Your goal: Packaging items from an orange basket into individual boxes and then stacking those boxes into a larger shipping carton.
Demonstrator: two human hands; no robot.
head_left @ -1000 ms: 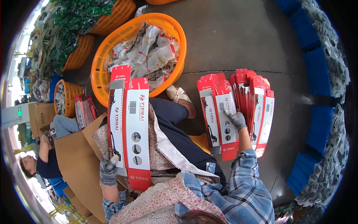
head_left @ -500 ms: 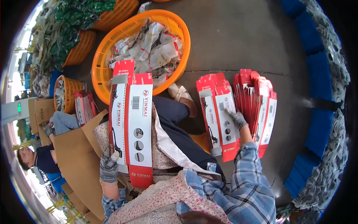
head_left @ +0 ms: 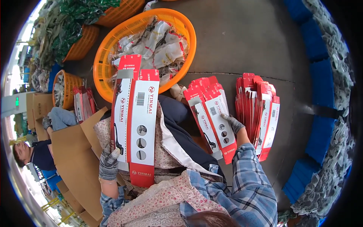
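Red-and-white cartons (head_left: 143, 117), blue plaid sleeve (head_left: 247, 166)

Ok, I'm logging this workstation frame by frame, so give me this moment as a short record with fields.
Left hand: gloved left hand holds a flat red-and-white carton by its lower left edge
Right hand: gloved right hand holds a carton bundle at its right edge
Beside right hand: another carton stack, standing apart from that bundle
Ahead: orange basket of clear-bagged items
Left side: open cardboard box; another person beyond
Far right: blue bins
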